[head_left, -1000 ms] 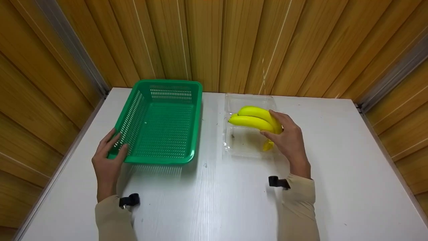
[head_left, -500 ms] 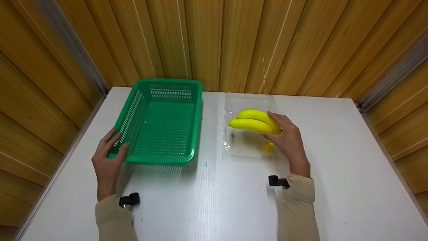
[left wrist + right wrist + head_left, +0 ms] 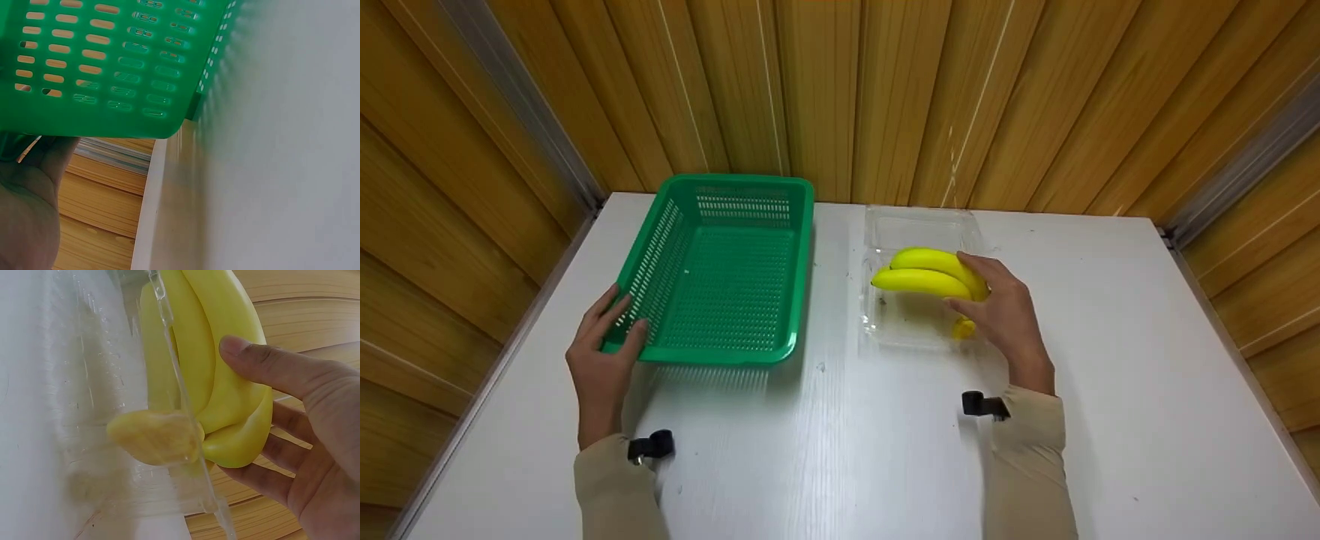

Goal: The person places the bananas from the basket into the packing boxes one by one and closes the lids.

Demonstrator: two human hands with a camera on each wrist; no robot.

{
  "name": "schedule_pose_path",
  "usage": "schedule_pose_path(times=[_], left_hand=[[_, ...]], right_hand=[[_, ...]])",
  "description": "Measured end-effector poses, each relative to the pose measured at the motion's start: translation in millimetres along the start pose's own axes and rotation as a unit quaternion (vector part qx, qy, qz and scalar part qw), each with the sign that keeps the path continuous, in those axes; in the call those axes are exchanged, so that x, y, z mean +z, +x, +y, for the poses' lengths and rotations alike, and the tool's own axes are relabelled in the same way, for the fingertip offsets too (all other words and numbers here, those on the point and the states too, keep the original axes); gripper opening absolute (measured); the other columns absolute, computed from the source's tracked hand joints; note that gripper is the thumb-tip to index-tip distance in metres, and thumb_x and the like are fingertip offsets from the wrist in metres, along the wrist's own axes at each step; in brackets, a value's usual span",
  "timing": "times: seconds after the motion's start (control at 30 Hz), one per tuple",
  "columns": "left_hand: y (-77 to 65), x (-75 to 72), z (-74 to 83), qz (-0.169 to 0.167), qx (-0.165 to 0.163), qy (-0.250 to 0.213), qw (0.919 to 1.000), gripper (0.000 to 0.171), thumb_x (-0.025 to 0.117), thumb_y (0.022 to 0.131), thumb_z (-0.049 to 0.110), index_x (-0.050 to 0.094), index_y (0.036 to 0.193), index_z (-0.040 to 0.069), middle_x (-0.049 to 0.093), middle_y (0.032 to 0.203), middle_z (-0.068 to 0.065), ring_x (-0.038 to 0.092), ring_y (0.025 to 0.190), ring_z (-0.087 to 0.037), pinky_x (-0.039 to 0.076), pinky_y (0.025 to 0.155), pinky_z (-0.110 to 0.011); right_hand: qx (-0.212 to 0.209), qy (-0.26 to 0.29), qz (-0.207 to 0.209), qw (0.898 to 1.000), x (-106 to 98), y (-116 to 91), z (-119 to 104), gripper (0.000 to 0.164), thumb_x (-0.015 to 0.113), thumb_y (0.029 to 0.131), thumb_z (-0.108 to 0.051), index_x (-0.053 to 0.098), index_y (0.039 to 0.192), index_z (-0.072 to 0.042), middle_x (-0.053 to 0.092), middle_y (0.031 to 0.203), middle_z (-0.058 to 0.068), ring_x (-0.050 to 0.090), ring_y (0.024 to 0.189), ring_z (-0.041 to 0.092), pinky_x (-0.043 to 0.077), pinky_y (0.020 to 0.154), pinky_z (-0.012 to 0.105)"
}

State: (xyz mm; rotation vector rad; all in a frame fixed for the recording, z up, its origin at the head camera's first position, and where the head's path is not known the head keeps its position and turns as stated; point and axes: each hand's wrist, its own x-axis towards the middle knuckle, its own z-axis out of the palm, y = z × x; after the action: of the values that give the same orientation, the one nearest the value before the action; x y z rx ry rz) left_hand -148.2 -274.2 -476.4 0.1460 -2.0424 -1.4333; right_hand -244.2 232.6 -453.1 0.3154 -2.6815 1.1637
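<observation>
My right hand grips a bunch of yellow bananas, thumb on the near side and fingers round the back. The bunch overlaps a clear plastic clamshell box that lies on the table. In the right wrist view the stem shows through the clear wall of the box, while the thumb presses on the outer banana. At the left, my left hand holds the front-left corner of a green plastic basket. The left wrist view shows its fingers below the rim, partly hidden.
The basket has slotted sides and stands on a white table, left of the box. The box's lid half lies toward the back. A wood-panelled wall rises right behind the table, with more panels at both sides.
The right hand has lowered the bananas slightly toward the front, over the clear box. The left hand keeps its hold on the basket corner.
</observation>
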Motion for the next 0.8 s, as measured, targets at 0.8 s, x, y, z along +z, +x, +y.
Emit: schedule_pose_path(times=[0.8], left_hand=[[1.4,-0.6,-12.0,-0.004,-0.012,0.003,0.9999,0.039,0.074,0.097,0.0,0.07,0.135,-0.004,0.057,0.154,-0.009,0.044,0.149,-0.021,0.036,0.119,-0.027]], right_hand=[[0.047,0.003,-0.035,0.998,9,3,8,0.072,0.087,0.091,-0.013,0.055,0.156,-0.014,0.053,0.156,0.011,0.044,0.147,0.036,0.031,0.124,0.053]])
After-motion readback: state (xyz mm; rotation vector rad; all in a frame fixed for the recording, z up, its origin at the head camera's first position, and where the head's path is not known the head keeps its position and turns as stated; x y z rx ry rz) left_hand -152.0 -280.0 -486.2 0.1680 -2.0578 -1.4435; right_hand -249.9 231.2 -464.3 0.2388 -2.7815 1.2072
